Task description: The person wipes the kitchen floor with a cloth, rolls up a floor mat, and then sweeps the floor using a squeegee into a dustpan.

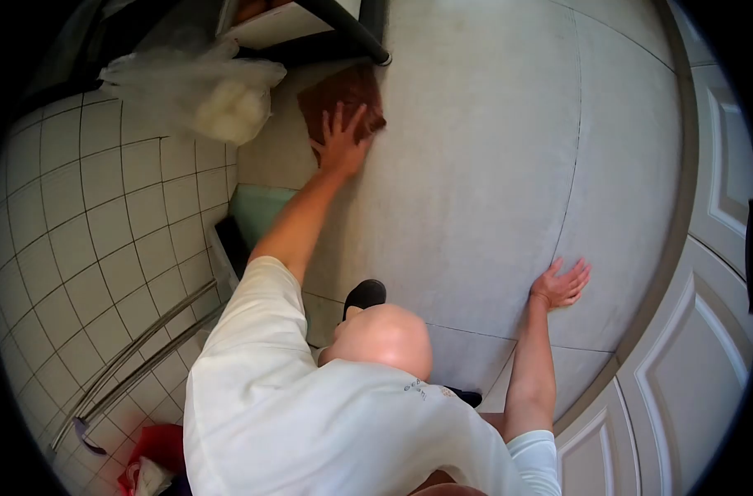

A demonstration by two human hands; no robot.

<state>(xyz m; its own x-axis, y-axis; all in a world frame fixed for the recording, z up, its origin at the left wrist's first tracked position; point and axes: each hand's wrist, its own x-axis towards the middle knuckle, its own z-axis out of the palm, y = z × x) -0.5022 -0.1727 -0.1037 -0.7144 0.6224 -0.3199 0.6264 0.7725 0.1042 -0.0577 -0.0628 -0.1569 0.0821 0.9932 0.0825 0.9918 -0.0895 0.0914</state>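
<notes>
My left hand (341, 149) lies on a folded reddish-brown cloth (343, 89) on the floor, with its fingers spread flat across it. The cloth sits just in front of the dark leg of a rack, its right edge slightly crumpled. Down at the right, my right hand (561, 285) rests on the grey floor tiles (484, 165), fingers apart and nothing in them. One bent knee (385, 339) and a black shoe (365, 295) show between my arms.
At upper left a black-framed rack (343, 29) stands over the floor, and a clear plastic bag of pale round things (232, 107) hangs by it. White cabinet doors (682, 364) line the right side. Metal rails (137, 355) and a red bag (157, 450) are by the tiled wall.
</notes>
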